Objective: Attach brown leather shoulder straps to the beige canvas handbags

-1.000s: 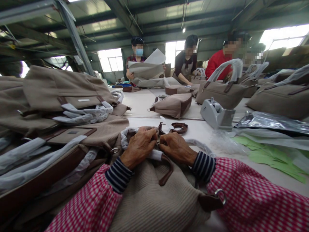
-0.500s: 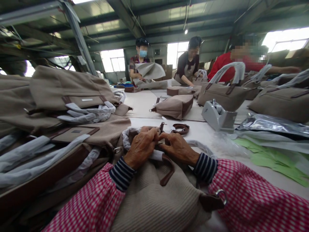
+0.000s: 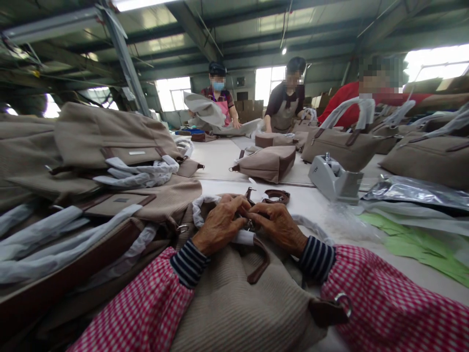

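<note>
A beige ribbed handbag (image 3: 242, 298) with brown trim lies in front of me, its opening turned away. My left hand (image 3: 223, 222) is closed at the bag's top edge, fingers bent and pinching. Close against it, my right hand (image 3: 278, 226) pinches the same spot with thumb and forefinger. A bit of metal shows between the hands, too small to make out. The bag's handle (image 3: 245, 236), wrapped in white paper, runs beneath my hands to a brown leather tab (image 3: 261, 266). At the bag's right corner is a brown tab with a metal ring (image 3: 343, 305).
Beige bags (image 3: 117, 132) with wrapped handles are piled at left. Beyond my hands lie a coiled brown strap (image 3: 276, 196) and another bag (image 3: 267, 164). A grey tape dispenser (image 3: 335, 178), plastic bags and green sheets (image 3: 414, 242) are at right. Several co-workers stand across the table (image 3: 216, 156).
My fingertips have shifted slightly at the bag's edge, and my left fingers lie flatter over it. The view has moved a little. Across the table, a co-worker has swung grey material to the left.
</note>
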